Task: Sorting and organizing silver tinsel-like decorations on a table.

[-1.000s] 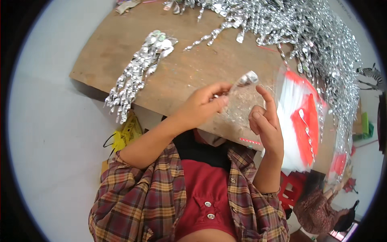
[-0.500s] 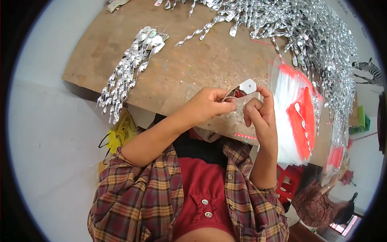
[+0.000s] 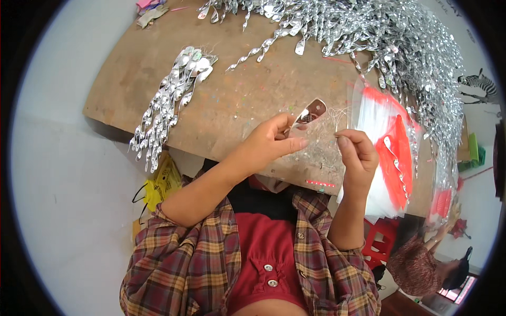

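Observation:
My left hand (image 3: 271, 142) pinches a small shiny silver spiral ornament (image 3: 312, 111) by its lower end, just above the near edge of the brown wooden board (image 3: 247, 95). My right hand (image 3: 358, 155) is a little to its right, fingers pinched on a thin clear thread (image 3: 337, 117) that runs up between the two hands. Both hands hover over the board's front edge.
A bundle of finished silver spirals (image 3: 168, 100) lies on the board's left. A large heap of silver spirals (image 3: 390, 42) covers the back and right. A clear bag with red and white parts (image 3: 390, 152) lies at right. A yellow bag (image 3: 161, 181) sits on the floor; another person (image 3: 421, 263) crouches lower right.
The ornament has turned in my left hand and now points up and right. My right hand has drawn away to the right, pinching the thread.

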Demonstrator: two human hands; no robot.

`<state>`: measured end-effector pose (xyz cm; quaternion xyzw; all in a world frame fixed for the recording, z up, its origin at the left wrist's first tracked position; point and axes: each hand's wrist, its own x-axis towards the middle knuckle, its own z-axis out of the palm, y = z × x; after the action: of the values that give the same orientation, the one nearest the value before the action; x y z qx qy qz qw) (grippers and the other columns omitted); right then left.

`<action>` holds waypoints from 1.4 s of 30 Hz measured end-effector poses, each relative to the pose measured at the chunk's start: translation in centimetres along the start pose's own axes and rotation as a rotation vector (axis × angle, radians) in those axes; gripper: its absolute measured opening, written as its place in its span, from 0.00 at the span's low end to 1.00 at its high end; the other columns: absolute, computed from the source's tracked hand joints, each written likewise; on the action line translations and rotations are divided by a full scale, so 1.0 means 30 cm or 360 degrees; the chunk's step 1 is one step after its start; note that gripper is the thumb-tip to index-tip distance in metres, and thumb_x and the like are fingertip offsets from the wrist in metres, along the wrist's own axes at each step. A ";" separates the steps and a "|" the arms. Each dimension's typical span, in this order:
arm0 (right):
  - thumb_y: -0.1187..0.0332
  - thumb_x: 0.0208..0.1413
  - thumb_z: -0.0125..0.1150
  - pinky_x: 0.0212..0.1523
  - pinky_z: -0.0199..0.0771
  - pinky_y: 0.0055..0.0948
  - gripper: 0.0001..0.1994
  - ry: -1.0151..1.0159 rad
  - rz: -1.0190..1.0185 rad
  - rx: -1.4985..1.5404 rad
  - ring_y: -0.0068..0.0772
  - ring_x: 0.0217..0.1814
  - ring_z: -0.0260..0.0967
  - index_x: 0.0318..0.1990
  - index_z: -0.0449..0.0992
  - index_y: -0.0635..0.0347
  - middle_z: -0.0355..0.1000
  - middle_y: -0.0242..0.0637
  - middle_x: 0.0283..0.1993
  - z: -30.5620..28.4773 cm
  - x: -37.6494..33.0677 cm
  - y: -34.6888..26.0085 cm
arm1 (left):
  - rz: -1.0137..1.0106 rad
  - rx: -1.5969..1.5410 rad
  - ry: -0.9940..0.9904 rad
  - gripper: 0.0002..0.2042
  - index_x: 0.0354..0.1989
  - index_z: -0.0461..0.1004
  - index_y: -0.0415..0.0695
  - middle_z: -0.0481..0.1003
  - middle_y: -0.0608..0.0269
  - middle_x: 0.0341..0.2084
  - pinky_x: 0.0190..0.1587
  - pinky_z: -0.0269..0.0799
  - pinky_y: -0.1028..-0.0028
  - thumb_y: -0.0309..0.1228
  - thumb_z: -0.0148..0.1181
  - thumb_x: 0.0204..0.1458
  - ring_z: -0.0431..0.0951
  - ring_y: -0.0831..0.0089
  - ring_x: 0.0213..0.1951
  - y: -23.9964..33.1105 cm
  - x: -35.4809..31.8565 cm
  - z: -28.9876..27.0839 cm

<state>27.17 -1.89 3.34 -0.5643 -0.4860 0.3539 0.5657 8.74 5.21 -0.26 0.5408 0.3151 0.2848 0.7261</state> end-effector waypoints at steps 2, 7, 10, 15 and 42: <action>0.78 0.52 0.56 0.24 0.51 0.11 0.04 0.0087 -0.0087 0.0044 0.08 0.23 0.54 0.36 0.74 0.65 0.66 0.21 0.25 0.004 0.020 -0.045 | 0.0038 -0.0170 -0.0017 0.16 0.47 0.69 0.43 0.66 0.74 0.25 0.29 0.57 0.84 0.39 0.52 0.54 0.62 0.87 0.28 0.030 0.000 0.027; 0.78 0.52 0.57 0.20 0.45 0.11 0.03 0.0138 -0.0280 0.0001 0.06 0.20 0.50 0.35 0.73 0.65 0.61 0.18 0.20 0.021 0.059 -0.078 | -0.0071 -0.0114 -0.0172 0.20 0.55 0.65 0.44 0.67 0.73 0.27 0.32 0.59 0.84 0.41 0.49 0.56 0.63 0.86 0.30 0.067 -0.011 0.044; 0.78 0.52 0.57 0.20 0.45 0.11 0.03 0.0190 -0.0263 -0.0055 0.06 0.20 0.49 0.35 0.73 0.65 0.60 0.18 0.20 0.023 0.081 -0.059 | -0.0082 -0.0106 -0.0196 0.21 0.56 0.65 0.45 0.68 0.73 0.27 0.32 0.59 0.84 0.40 0.49 0.57 0.63 0.86 0.29 0.073 -0.012 0.041; 0.77 0.53 0.56 0.22 0.47 0.11 0.03 0.0245 -0.0230 -0.0060 0.07 0.22 0.52 0.35 0.73 0.65 0.63 0.19 0.22 0.024 0.103 -0.035 | -0.0151 -0.0144 -0.0242 0.21 0.55 0.65 0.45 0.69 0.72 0.27 0.33 0.60 0.83 0.42 0.50 0.56 0.65 0.86 0.30 0.084 -0.004 0.020; 0.77 0.51 0.56 0.23 0.48 0.11 0.02 -0.0166 -0.0028 -0.0207 0.06 0.22 0.51 0.33 0.73 0.64 0.63 0.19 0.23 0.059 0.050 -0.009 | -0.0048 -0.0177 0.0025 0.09 0.32 0.72 0.43 0.73 0.71 0.19 0.22 0.59 0.85 0.36 0.60 0.50 0.65 0.88 0.20 0.067 -0.021 -0.053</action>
<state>25.86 0.04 3.66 -0.5764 -0.5417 0.3456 0.5049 6.96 6.20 1.44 0.4926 0.3126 0.2950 0.7567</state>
